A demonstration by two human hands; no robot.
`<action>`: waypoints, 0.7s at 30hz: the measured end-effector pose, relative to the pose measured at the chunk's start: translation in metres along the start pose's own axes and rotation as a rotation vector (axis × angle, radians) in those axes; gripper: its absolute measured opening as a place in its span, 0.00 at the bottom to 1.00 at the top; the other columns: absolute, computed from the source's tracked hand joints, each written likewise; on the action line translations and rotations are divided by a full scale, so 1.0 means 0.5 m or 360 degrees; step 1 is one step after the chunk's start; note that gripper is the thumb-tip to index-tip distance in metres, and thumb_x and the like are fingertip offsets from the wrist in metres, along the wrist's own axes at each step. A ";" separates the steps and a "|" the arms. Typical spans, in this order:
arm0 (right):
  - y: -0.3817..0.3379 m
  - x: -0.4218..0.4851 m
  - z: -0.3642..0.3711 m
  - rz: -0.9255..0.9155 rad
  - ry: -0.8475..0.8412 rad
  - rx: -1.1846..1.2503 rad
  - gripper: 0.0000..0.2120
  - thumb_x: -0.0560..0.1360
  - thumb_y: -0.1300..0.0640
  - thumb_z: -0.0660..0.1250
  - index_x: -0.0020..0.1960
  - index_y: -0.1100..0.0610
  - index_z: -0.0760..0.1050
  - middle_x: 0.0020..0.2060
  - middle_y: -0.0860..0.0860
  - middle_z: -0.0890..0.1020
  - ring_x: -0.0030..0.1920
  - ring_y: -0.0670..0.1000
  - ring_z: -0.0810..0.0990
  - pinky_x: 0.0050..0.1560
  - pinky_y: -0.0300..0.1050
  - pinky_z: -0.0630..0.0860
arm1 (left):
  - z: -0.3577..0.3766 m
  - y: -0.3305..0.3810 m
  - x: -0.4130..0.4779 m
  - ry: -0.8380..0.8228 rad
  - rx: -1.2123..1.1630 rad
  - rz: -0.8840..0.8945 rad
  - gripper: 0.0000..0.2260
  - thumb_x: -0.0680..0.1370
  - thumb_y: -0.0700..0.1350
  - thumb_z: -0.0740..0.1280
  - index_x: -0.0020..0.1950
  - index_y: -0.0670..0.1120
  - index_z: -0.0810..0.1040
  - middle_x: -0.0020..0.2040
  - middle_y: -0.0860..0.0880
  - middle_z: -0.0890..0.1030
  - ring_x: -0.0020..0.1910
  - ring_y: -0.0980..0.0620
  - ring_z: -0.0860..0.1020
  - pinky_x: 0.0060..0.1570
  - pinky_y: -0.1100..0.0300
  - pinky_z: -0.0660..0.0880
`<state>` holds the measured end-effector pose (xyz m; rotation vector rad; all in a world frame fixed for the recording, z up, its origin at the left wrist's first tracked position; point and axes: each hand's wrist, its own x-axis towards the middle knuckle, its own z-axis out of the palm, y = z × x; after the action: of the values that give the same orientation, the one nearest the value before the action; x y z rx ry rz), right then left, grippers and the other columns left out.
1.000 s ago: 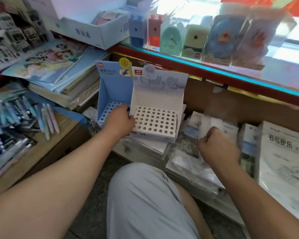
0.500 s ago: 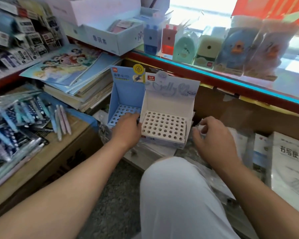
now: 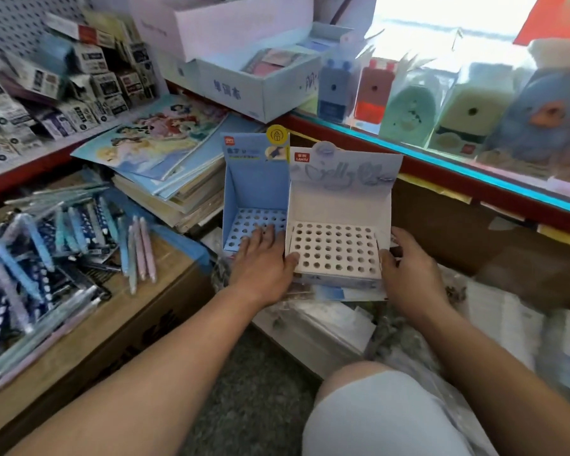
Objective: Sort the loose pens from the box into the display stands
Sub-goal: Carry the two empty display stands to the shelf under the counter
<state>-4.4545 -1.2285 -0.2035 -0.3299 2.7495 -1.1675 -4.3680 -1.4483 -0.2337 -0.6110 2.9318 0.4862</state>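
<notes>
**Q:** Hands?
**A:** My right hand (image 3: pixel 408 269) clamps the white stand (image 3: pixel 334 255) at its right wall, thumb on the front corner, fingers round the side. My left hand (image 3: pixel 264 263) lies flat. Its fingers are straight over the blue stand's (image 3: pixel 255 195) holed tray, and its thumb touches the white stand's left edge.

**Q:** Where are the goods?
**A:** Both stands are upright, side by side and touching, every hole empty, set on wrapped packets (image 3: pixel 326 324). The pens (image 3: pixel 63 245) lie heaped in the cardboard box (image 3: pixel 112 314) to my left, three pale ones at the heap's right side.

**Q:** How will they handle?
**A:** Stands: thin card, light by my judgement, apt to buckle or tip if pinched by the back panel. Hold low, at the base walls. Pens: slim, stiff, smooth, likely to roll. Take one mid-barrel and drop it in upright.

**Q:** Obstacles?
**A:** The footing under the stands looks slippery and uneven. A stack of books (image 3: pixel 165 179) crowds the blue stand's left. Boxed sharpeners (image 3: pixel 408 110) stand on the glass tabletop (image 3: pixel 441 169) above, well apart.
</notes>
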 end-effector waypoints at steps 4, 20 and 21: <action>0.005 0.014 0.001 -0.0019 0.0023 0.0070 0.15 0.84 0.54 0.61 0.70 0.50 0.72 0.61 0.50 0.81 0.53 0.50 0.79 0.55 0.54 0.81 | -0.009 -0.020 0.017 -0.0027 0.0026 -0.0055 0.34 0.83 0.66 0.48 0.84 0.50 0.45 0.84 0.47 0.43 0.82 0.48 0.40 0.80 0.48 0.40; 0.036 0.003 0.001 0.0039 0.0127 0.0060 0.15 0.83 0.54 0.62 0.69 0.54 0.75 0.58 0.53 0.83 0.52 0.54 0.81 0.46 0.44 0.74 | -0.024 0.050 -0.020 0.0585 -0.0445 0.0073 0.12 0.83 0.47 0.64 0.66 0.51 0.79 0.52 0.49 0.85 0.50 0.48 0.81 0.44 0.57 0.71; 0.037 0.003 0.003 0.0053 0.0124 0.0072 0.16 0.83 0.53 0.62 0.70 0.54 0.75 0.59 0.53 0.83 0.54 0.54 0.81 0.46 0.44 0.74 | -0.023 0.051 -0.017 0.0582 -0.0473 0.0070 0.13 0.83 0.46 0.64 0.67 0.50 0.79 0.53 0.48 0.85 0.50 0.47 0.81 0.45 0.57 0.72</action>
<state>-4.4584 -1.2175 -0.2177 -0.2378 2.7778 -1.2583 -4.3710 -1.4266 -0.2138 -0.7390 3.2469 0.9178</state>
